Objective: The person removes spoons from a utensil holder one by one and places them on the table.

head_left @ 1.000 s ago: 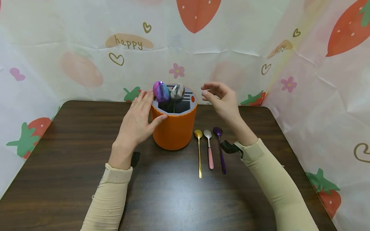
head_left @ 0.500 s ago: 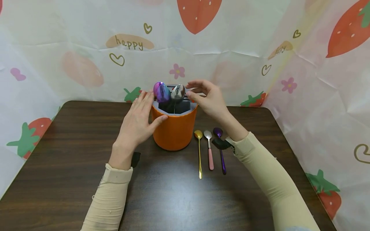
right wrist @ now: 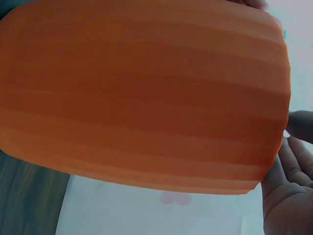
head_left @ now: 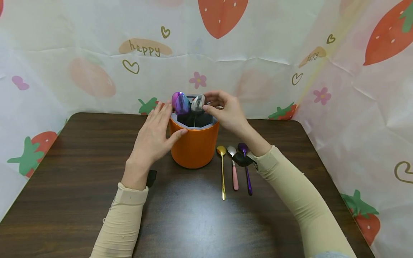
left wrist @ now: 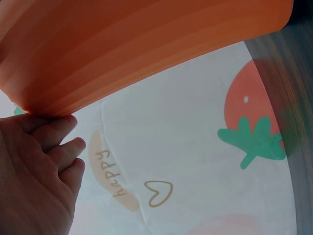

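Observation:
An orange round utensil holder with a grey, slotted top stands on the table. A purple-blue spoon, another purple spoon behind it and a silver spoon stick out of it, bowls up, their handles hidden inside. My left hand rests along the holder's left side, fingers straight, thumb near the front rim. With thumb and fingertips, my right hand pinches the edge of the silver spoon's bowl. In the right wrist view, my right hand reaches over the holder's rim.
On the dark wooden table, right of the holder, lie a gold spoon, a pink-handled spoon and a dark purple spoon, side by side. A strawberry-print cloth hangs behind and at the sides.
My right hand has moved left from beside the holder to the silver spoon, and its fingertips have closed on the bowl. My left hand has stayed on the holder.

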Action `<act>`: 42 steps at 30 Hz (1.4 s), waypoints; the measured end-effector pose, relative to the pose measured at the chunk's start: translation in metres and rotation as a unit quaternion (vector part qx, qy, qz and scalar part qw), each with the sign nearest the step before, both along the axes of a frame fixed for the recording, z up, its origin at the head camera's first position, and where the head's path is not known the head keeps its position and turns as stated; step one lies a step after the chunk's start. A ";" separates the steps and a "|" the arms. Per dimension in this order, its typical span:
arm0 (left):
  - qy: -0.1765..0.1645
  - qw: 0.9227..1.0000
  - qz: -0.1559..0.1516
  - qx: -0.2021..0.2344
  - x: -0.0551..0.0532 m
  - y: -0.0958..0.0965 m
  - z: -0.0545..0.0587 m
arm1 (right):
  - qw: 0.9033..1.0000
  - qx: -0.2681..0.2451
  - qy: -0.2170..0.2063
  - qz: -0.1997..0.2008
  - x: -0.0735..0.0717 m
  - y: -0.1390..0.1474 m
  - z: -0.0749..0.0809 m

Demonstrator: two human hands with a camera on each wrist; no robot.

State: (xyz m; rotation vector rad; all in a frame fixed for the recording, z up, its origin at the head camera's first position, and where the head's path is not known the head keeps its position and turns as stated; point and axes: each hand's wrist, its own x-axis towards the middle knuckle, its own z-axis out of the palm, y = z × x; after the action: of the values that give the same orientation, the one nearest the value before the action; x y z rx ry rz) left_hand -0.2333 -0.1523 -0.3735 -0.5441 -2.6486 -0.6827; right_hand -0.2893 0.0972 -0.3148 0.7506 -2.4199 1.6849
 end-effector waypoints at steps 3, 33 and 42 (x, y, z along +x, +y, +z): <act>-0.002 1.000 0.000 0.000 0.000 0.000 0.000 | 1.000 -0.001 0.010 -0.001 0.000 -0.001 -0.001; -0.005 1.000 0.000 -0.008 -0.001 0.001 0.000 | 0.987 -0.155 0.009 0.051 0.017 0.006 0.024; -0.013 1.000 -0.001 -0.002 -0.001 0.000 0.000 | 0.980 -0.189 0.048 0.036 0.024 0.015 0.039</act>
State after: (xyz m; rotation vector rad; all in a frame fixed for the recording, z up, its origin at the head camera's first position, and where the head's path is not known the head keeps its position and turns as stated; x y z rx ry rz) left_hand -0.2345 -0.1519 -0.3733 -0.5432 -2.6740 -0.6886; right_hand -0.2650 0.1122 -0.2756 0.8430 -1.9450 2.0016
